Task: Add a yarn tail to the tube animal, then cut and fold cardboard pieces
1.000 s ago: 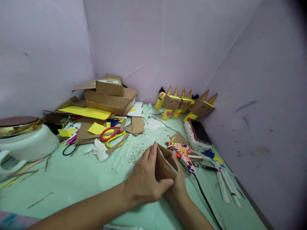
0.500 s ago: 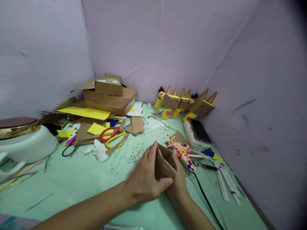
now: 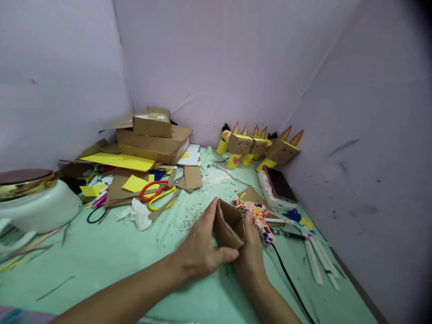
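Observation:
A small open-topped cardboard box [image 3: 227, 230] is held between my two hands above the green-covered table. My left hand [image 3: 202, 249] grips its left side, fingers along the far corner and thumb at the near edge. On the right side, my right hand [image 3: 251, 249] clasps it, thumb near the upper rim. The box's hollow inside faces up toward me; its underside is hidden. Just beyond my right hand lies a glue gun [image 3: 259, 218] covered in a colourful flower pattern, its black cord running toward the front.
Scissors [image 3: 157, 194], crumpled tissue [image 3: 139, 213] and cardboard scraps lie left of my hands. Stacked cardboard boxes [image 3: 151, 141] and a white pot [image 3: 37, 202] stand farther left. Cardboard-headed yellow figures [image 3: 239, 146], a phone [image 3: 280, 184] and white-handled tools [image 3: 313, 261] are at the right.
The box has shifted slightly left and tilted, so more of its opening shows. Both hands keep their hold, with my right thumb nearer the rim.

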The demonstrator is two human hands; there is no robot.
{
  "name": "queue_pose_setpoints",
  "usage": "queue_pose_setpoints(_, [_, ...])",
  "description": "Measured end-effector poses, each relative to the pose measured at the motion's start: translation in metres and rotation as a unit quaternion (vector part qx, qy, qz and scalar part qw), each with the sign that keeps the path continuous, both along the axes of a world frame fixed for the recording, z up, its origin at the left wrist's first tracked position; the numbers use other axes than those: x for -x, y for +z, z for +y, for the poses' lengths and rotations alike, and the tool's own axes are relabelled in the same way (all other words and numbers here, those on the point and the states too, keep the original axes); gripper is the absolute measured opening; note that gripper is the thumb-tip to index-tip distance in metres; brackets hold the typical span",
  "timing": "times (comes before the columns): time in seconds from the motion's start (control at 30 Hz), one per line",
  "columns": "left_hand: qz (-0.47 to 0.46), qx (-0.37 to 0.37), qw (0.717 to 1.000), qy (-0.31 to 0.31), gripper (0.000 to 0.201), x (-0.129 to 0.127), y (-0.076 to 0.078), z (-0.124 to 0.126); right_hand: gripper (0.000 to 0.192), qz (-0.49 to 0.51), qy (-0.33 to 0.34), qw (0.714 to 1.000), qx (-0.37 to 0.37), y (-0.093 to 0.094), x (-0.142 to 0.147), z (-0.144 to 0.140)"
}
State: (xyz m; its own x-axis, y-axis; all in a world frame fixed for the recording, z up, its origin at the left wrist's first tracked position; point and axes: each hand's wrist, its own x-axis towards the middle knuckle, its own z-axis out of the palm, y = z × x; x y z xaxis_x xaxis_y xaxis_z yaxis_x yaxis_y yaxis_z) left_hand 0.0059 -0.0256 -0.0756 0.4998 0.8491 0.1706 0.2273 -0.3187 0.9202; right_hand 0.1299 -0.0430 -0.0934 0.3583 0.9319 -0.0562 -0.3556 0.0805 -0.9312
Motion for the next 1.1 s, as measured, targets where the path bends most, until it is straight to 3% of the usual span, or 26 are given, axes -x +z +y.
queue_pose_setpoints(0.2, [-0.121, 0.092, 0.986, -0.073, 0.092, 0.009, -0.006, 0.008, 0.048, -0.152, 0.0, 0.988, -0.037, 0.011, -0.011, -0.002])
queue_pose_setpoints(0.37, [-0.249, 0.267, 0.925, -0.101, 0.08, 0.01, -0.007, 0.009, 0.042, -0.269, 0.076, 0.96, -0.02, 0.012, -0.015, -0.001])
queue_pose_setpoints(0.47, [-0.288, 0.325, 0.89, -0.138, 0.078, 0.01, 0.0, 0.007, 0.034, -0.322, 0.063, 0.943, -0.053, 0.008, -0.012, -0.001])
queue_pose_setpoints(0.57, [-0.288, 0.368, 0.867, -0.171, 0.068, 0.01, 0.011, 0.005, 0.03, -0.407, 0.016, 0.907, -0.106, 0.004, -0.01, -0.003])
queue_pose_setpoints(0.63, [-0.275, 0.375, 0.87, -0.163, 0.067, 0.009, 0.014, 0.004, 0.03, -0.465, -0.005, 0.872, -0.151, 0.002, -0.008, -0.005])
queue_pose_setpoints(0.73, [-0.268, 0.369, 0.887, -0.067, 0.061, 0.006, 0.012, 0.007, 0.029, -0.499, 0.001, 0.837, -0.225, 0.004, -0.008, -0.007])
queue_pose_setpoints(0.8, [-0.276, 0.368, 0.888, 0.008, 0.053, 0.005, 0.009, 0.01, 0.035, -0.463, -0.016, 0.854, -0.237, 0.007, -0.01, -0.007])
queue_pose_setpoints(0.87, [-0.288, 0.374, 0.88, 0.044, 0.052, 0.005, 0.008, 0.013, 0.048, -0.366, -0.038, 0.91, -0.192, 0.008, -0.012, -0.006])
queue_pose_setpoints(0.93, [-0.292, 0.376, 0.878, 0.051, 0.052, 0.004, 0.008, 0.012, 0.057, -0.261, 0.012, 0.96, -0.106, 0.008, -0.014, -0.003])
queue_pose_setpoints(1.03, [-0.281, 0.344, 0.893, 0.074, 0.048, 0.003, 0.007, 0.008, 0.048, -0.198, 0.16, 0.967, 0.011, 0.005, -0.016, 0.001])
queue_pose_setpoints(1.1, [-0.248, 0.307, 0.914, 0.095, 0.045, 0.004, 0.007, 0.008, 0.041, -0.191, 0.191, 0.961, 0.058, 0.004, -0.016, 0.003])
